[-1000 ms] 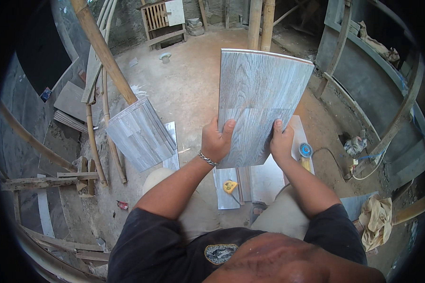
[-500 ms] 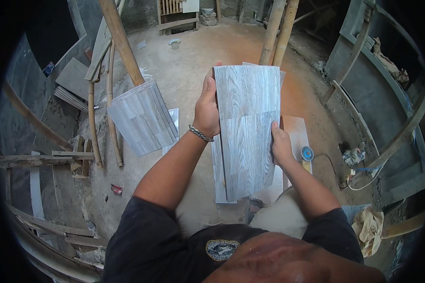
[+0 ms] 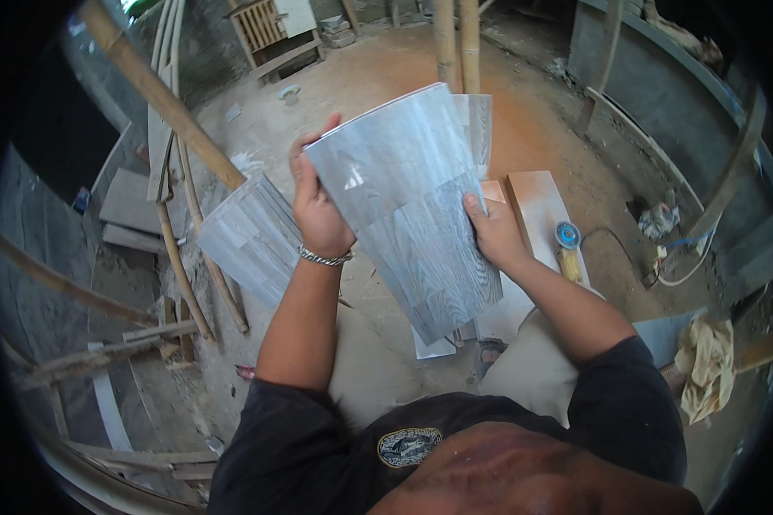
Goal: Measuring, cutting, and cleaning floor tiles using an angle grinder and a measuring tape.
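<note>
A grey wood-grain floor tile (image 3: 408, 206) is held up in front of me, tilted with its upper end to the left. My left hand (image 3: 322, 202) grips its upper left edge, the fingers curled behind and partly hidden. On the opposite long edge, my right hand (image 3: 494, 230) has its thumb on the face and its other fingers out of sight. Beyond the held piece, another wood-grain tile (image 3: 479, 129) shows in part. To the left, a stack of similar tiles (image 3: 249, 240) leans by a bamboo pole (image 3: 167, 99).
A grinder with a blue disc (image 3: 567, 235) lies on the right, on a reddish-dusted pale board (image 3: 541, 202), its cord running to the right. Crumpled tan cloth (image 3: 704, 365) is at the lower right. Upright bamboo poles (image 3: 458, 43) stand beyond the tiles. Timber (image 3: 94, 360) lies at left.
The held tile has turned counterclockwise, its upper end swinging left with my left hand. Both hands keep hold of it. The whole view has also shifted and tilted.
</note>
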A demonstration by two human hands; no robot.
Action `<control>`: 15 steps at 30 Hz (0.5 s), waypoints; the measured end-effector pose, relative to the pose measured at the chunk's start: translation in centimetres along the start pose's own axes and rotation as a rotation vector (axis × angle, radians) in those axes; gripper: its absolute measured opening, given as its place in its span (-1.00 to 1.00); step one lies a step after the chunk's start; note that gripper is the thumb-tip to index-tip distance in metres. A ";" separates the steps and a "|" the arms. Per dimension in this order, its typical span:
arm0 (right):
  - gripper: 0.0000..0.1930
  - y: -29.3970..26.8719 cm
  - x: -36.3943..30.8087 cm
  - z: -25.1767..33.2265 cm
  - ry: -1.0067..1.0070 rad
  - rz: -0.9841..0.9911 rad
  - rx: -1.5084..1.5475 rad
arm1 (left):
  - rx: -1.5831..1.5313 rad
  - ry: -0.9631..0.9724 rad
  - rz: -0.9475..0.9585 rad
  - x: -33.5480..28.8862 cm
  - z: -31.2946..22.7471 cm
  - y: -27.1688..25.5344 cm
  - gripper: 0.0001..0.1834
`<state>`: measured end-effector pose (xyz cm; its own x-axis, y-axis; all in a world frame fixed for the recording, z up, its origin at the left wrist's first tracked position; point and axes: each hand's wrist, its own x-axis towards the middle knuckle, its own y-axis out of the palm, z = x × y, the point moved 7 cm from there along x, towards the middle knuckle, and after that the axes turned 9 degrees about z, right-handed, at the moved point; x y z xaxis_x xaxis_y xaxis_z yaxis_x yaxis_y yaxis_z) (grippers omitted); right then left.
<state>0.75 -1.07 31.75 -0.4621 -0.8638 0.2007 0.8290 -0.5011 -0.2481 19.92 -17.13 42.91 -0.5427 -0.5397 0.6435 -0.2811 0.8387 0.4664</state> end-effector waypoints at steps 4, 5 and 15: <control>-0.30 0.2 -0.3 1.2 -0.058 0.024 0.013 | -0.006 0.029 0.005 0.1 -0.9 0.7 -0.65; -0.29 0.3 -0.4 1.2 -0.061 0.056 0.014 | -0.019 0.048 -0.027 0.0 -1.1 0.7 -0.65; -0.22 -0.3 -1.7 2.4 -0.009 0.085 0.028 | 0.240 0.078 -0.165 -0.7 -0.9 0.0 -0.61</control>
<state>2.01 0.70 33.75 -0.3867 -0.9028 0.1883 0.8739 -0.4240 -0.2379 21.04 -16.76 43.03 -0.4145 -0.6660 0.6202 -0.5445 0.7275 0.4174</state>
